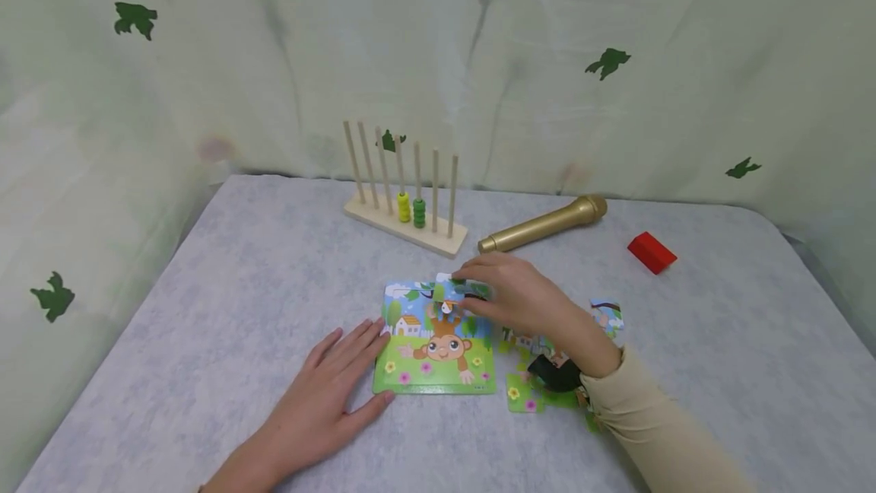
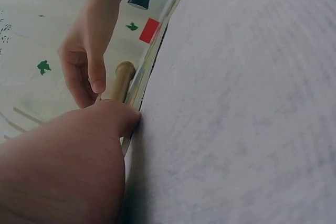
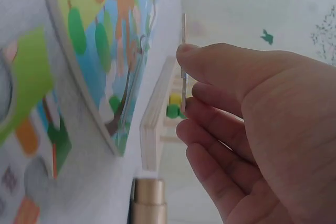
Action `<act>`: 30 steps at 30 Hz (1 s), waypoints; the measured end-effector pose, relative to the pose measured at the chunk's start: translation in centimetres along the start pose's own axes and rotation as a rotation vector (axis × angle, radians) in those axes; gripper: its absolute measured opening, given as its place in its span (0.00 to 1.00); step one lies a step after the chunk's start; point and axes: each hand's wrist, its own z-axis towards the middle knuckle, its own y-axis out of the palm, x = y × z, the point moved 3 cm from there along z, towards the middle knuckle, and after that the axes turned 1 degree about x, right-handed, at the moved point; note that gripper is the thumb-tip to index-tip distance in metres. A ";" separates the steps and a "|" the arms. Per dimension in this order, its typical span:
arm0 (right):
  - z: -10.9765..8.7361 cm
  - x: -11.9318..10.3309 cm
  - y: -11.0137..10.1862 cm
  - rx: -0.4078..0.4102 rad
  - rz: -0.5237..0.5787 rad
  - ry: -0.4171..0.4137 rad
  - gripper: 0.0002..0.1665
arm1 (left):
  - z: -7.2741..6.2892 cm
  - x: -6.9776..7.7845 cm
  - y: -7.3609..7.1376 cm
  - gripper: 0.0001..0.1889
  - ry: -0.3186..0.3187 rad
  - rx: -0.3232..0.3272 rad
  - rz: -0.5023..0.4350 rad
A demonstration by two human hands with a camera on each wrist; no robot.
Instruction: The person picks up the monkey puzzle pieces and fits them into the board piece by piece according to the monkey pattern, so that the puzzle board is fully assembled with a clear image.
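Observation:
A jigsaw board [image 1: 438,379] with a picture of a monkey, a house and flowers lies on the table. Above its upper part my right hand [image 1: 516,291] pinches a puzzle piece [image 1: 446,292] between thumb and fingers. The right wrist view shows this puzzle piece [image 3: 184,82] edge-on, raised off the board. My left hand [image 1: 335,394] lies at the board's left side, fingers stretched out, with fingertips and thumb right at its edge. Loose puzzle pieces [image 1: 524,394] lie to the right of the board, partly hidden beneath my right forearm.
Behind the board stands a wooden peg stand [image 1: 431,240] with yellow beads [image 1: 404,208] and green beads [image 1: 420,213]. To its right lie a gold microphone [image 1: 541,227] and a red block [image 1: 652,252]. A patterned curtain [image 1: 547,120] hangs past the table's back edge.

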 end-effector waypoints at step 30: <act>3.1 -2.9 3.2 -0.079 0.029 -0.078 0.15 | 0.0 0.1 0.0 0.38 0.002 0.005 -0.015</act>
